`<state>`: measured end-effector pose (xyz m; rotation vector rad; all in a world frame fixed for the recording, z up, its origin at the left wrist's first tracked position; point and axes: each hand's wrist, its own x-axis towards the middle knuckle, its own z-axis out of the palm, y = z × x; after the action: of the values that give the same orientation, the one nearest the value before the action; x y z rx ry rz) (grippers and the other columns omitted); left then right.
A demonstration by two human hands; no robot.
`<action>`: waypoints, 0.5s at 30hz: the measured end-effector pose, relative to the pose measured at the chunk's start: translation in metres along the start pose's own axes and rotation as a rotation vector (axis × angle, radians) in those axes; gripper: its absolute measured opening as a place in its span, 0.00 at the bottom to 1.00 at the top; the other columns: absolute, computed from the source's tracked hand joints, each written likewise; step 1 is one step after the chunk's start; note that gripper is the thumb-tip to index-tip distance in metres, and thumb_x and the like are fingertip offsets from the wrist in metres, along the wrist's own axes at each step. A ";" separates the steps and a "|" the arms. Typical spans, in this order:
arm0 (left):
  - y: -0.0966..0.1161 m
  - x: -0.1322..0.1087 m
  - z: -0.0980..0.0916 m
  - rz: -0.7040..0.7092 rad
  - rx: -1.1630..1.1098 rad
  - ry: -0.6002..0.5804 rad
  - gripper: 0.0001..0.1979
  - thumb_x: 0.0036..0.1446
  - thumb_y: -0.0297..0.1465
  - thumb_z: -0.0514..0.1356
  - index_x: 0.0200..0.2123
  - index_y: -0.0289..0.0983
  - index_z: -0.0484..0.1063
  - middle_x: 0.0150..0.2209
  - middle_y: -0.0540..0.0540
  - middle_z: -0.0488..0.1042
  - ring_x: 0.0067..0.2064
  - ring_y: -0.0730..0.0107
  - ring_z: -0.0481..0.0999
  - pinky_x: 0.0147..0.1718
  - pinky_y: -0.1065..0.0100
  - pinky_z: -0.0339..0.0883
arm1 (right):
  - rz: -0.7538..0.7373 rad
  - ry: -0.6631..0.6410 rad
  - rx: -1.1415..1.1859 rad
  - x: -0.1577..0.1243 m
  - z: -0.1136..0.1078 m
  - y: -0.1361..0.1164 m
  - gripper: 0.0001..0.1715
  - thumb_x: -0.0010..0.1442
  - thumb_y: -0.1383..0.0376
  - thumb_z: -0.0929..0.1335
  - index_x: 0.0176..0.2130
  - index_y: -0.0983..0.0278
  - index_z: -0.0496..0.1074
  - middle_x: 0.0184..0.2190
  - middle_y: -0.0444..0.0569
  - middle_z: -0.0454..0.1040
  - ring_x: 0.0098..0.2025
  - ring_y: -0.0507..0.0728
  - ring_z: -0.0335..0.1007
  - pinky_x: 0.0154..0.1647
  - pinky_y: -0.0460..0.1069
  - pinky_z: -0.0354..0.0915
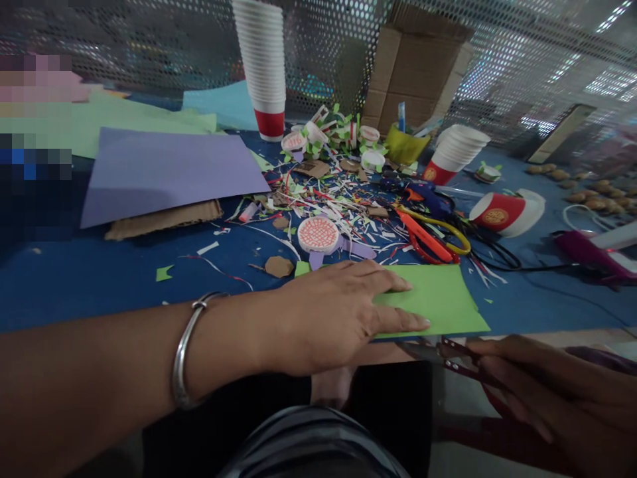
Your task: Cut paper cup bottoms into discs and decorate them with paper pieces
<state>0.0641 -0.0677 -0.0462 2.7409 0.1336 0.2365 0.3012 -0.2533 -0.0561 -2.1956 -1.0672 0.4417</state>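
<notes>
My left hand point(331, 312) lies flat with fingers stretched out on a green paper sheet point(442, 299), pressing it to the blue table point(89, 279) at the near edge. A metal bangle circles that wrist. My right hand point(562, 392) is at the lower right, below the table edge, fingers wrapped round dark red scissors point(442, 355). The blades point left and meet the green sheet's near edge.
A purple sheet point(169, 172) lies on cardboard at the left. Paper scraps point(318, 199) and a cut cup base point(318, 234) litter the middle. Stacked paper cups point(261, 66) stand behind; red-yellow scissors point(430, 236), a tipped cup point(507, 212) and a cardboard box point(418, 66) are to the right.
</notes>
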 end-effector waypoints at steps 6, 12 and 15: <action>-0.003 -0.002 -0.003 0.025 0.006 -0.055 0.24 0.71 0.38 0.54 0.67 0.48 0.65 0.70 0.38 0.60 0.68 0.54 0.62 0.67 0.53 0.53 | -0.174 -0.153 -0.035 0.007 0.001 -0.003 0.16 0.52 0.43 0.73 0.37 0.44 0.85 0.18 0.42 0.76 0.15 0.56 0.69 0.11 0.45 0.65; -0.005 0.000 -0.002 0.050 -0.013 -0.034 0.25 0.70 0.42 0.54 0.67 0.47 0.66 0.69 0.36 0.62 0.68 0.51 0.63 0.65 0.50 0.56 | -0.212 -0.149 -0.037 -0.002 0.009 -0.025 0.17 0.56 0.45 0.72 0.37 0.50 0.85 0.13 0.39 0.70 0.11 0.50 0.60 0.19 0.43 0.69; -0.005 0.000 -0.001 0.055 -0.006 -0.028 0.26 0.69 0.43 0.55 0.67 0.46 0.66 0.69 0.36 0.62 0.67 0.50 0.63 0.65 0.50 0.57 | -0.205 -0.176 -0.052 -0.005 0.010 -0.026 0.18 0.59 0.45 0.72 0.40 0.52 0.84 0.15 0.39 0.71 0.13 0.48 0.62 0.17 0.41 0.65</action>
<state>0.0634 -0.0621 -0.0469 2.7428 0.0504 0.2129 0.2772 -0.2413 -0.0455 -2.0934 -1.3973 0.5274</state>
